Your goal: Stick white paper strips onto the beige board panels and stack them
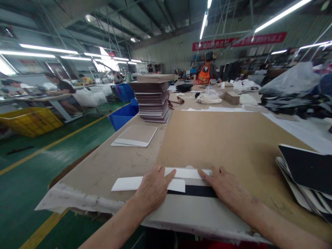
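A grey sheet [192, 210] lies at the table's near edge, with a black band [193, 191] across it and a white band [185, 173] along its far side. My left hand [154, 188] is closed around a loose white strip [124, 184], which sticks out on both sides of it. Its thumb rests on the white band. At the band's right end, my right hand [225, 186] presses down with its thumb stretched out and the other fingers apart. Part of the sheet's right side is hidden by my right hand and forearm.
A large brown board [223, 138] covers much of the table. Left of it are two flat panels [137, 135] and a tall stack of panels [153, 100]. Black-topped sheets [308, 169] are piled at right. Beyond the table, a person in an orange apron [203, 74] stands.
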A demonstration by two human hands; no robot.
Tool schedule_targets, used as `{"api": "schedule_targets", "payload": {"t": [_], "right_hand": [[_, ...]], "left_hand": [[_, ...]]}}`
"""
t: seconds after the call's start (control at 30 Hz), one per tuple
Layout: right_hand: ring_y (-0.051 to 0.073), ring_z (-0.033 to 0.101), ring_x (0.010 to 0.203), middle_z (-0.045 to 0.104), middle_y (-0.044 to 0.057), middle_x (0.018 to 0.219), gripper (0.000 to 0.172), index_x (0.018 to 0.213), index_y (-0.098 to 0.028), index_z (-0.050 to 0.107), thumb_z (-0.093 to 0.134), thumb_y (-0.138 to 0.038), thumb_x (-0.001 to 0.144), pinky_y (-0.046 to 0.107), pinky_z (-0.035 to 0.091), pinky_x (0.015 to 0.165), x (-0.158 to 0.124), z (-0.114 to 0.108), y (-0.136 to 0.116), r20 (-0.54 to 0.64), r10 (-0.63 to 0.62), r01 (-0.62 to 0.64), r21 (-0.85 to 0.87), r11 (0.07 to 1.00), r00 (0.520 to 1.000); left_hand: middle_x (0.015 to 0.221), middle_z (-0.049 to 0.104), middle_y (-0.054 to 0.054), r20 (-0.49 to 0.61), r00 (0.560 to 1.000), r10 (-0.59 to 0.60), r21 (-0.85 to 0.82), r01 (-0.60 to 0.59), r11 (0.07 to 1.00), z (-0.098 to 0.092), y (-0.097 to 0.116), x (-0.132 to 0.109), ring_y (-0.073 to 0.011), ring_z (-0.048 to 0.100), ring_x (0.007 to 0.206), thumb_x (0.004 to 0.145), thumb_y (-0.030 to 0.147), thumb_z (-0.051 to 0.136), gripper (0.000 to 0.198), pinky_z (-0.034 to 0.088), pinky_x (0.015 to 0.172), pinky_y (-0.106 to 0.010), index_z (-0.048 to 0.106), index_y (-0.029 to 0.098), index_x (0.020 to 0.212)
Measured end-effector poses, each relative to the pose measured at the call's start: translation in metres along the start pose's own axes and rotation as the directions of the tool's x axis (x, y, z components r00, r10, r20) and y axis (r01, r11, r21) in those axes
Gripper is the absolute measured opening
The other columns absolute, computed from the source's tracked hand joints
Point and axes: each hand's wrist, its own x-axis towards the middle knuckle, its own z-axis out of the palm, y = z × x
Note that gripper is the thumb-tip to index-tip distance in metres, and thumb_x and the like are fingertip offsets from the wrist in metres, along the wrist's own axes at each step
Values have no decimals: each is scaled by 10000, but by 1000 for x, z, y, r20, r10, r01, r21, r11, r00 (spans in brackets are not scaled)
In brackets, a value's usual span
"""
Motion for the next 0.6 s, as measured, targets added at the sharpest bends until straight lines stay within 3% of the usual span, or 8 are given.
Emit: {"api": "schedule_targets", "payload": {"t": [0.1,0.23,0.43,0.6], "right_hand": [[302,615,841,635,133,954,663,1397,-345,441,401,-10,826,380,521,607,-2,3,-9,-9,-3,2,-58,998,1000],[294,604,888,616,128,991,637,1373,-314,479,393,-10,820,387,538,635,-9,5,-3,-36,5,-5,-2,1000,999],[274,569,970,599,109,1065,633,1344,-272,512,383,13,793,409,529,752,-30,9,20,-64,34,-31,51,998,997],[265,551,1044,601,107,1162,575,1334,-251,527,348,-23,838,446,501,859,-53,32,52,-96,91,-74,167,983,991]], "left_hand": [[958,592,-105,-12,1000,-12,29,12,1000,3,6,0,-259,509,951,798,89,455,572,479,804,-379,443,234,1351],[991,577,-105,-8,1000,-19,17,19,1000,7,3,-3,-253,498,979,784,73,451,548,478,817,-367,470,197,1317],[1055,564,-85,-18,999,-37,-81,36,996,11,-9,-12,-231,485,1029,799,46,393,480,468,868,-369,527,203,1233],[1191,565,-61,-88,994,-68,-225,47,973,23,-16,-24,-224,453,1104,751,31,407,536,418,982,-379,538,193,1245]]}}
